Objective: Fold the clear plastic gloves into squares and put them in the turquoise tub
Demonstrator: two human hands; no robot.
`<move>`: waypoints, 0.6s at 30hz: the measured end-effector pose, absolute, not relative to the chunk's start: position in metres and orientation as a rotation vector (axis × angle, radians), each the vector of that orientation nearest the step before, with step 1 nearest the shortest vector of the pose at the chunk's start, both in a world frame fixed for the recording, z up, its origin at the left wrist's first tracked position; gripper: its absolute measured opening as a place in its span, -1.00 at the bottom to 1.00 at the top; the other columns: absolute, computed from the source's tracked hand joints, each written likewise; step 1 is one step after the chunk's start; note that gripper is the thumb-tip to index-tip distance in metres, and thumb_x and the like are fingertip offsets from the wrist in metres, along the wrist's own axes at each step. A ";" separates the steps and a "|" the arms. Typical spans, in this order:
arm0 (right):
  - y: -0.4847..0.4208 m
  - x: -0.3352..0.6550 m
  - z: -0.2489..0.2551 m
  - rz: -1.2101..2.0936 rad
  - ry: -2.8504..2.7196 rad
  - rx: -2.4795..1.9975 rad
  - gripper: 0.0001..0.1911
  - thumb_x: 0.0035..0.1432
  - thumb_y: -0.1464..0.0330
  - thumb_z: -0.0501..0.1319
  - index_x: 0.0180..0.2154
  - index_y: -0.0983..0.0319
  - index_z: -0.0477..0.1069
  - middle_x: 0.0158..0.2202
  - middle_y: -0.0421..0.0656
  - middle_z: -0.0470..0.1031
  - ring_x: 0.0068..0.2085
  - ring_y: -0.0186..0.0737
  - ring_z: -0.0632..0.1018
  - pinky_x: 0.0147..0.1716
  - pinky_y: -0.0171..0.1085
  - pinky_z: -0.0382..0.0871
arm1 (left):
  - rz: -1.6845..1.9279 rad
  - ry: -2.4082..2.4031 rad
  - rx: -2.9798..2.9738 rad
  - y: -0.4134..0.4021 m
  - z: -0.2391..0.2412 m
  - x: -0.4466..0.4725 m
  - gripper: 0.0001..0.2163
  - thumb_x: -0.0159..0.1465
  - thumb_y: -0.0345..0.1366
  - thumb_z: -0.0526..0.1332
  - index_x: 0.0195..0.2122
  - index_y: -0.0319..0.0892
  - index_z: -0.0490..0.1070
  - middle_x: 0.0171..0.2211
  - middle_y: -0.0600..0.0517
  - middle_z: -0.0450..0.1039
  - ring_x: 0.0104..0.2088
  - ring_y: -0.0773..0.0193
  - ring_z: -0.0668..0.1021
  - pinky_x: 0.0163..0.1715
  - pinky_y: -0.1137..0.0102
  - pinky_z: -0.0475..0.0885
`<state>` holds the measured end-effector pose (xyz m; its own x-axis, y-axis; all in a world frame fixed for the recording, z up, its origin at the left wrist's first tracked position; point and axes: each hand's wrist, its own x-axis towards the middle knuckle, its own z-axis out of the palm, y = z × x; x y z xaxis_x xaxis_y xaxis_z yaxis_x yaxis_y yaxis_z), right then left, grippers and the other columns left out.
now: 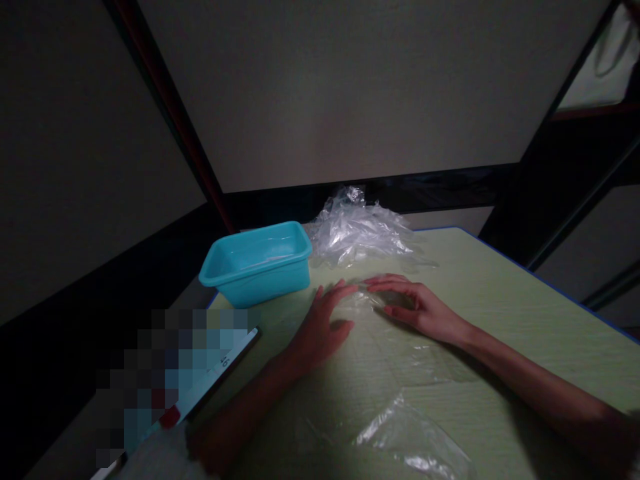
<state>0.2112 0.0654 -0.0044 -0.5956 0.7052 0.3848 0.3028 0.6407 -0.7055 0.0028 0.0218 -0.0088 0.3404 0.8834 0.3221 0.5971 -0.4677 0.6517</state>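
A clear plastic bag [420, 360] lies spread over the table, its near end folded and creased. My left hand [323, 327] is over the bag's far left part, fingers stretched out and thumb apart. Opposite it, my right hand [423, 310] reaches in from the right with fingers extended and thumb apart. The fingertips of both hands come close together at the bag's far edge; whether they press on the film I cannot tell. Neither hand is closed around anything.
A turquoise plastic basin [265, 283] stands at the table's left side. Beside it is a heap of crumpled clear plastic bags [360, 230]. A flat device [220, 373], partly pixelated, lies at the left edge. The pale green table [530, 333] has a blue rim; cabinet panels [350, 93] rise behind.
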 end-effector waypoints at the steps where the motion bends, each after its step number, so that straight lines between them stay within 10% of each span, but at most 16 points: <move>1: 0.066 0.212 -0.007 0.684 -2.248 -0.845 -0.65 0.11 0.37 0.11 -0.03 0.16 0.35 0.06 -0.07 0.37 0.11 -0.05 0.31 0.10 0.09 0.11 | 0.893 1.354 2.209 0.022 -0.010 0.003 -0.49 0.07 -0.52 0.09 0.08 -0.14 0.19 0.15 -0.04 0.23 0.23 0.14 0.14 0.22 0.04 -0.21; 7: 0.067 0.214 -0.018 0.203 -2.415 -1.290 -0.54 0.17 0.32 0.04 0.12 0.16 0.21 0.25 -0.02 0.07 0.22 0.18 0.10 0.04 0.37 -0.08 | 0.715 1.430 2.357 0.019 -0.012 0.002 -0.55 0.11 -0.49 0.10 0.06 -0.14 0.21 0.13 -0.08 0.26 0.21 0.11 0.16 0.19 -0.02 -0.21; 18: 0.054 0.207 -0.007 0.276 -2.658 -1.036 -0.48 0.24 0.16 0.00 0.18 0.22 0.13 0.20 -0.01 0.19 0.22 0.08 0.14 0.12 0.29 -0.17 | 0.431 1.399 2.543 0.015 -0.015 0.004 -0.59 0.24 -0.32 0.06 0.12 -0.29 0.17 0.17 -0.18 0.19 0.22 0.10 0.15 0.20 0.02 -0.14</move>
<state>0.2069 0.0543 -0.0066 -0.7061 0.6838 0.1839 0.6313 0.7256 -0.2738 0.0040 0.0150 -0.0146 0.5074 0.8480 0.1533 0.7875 -0.5285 0.3172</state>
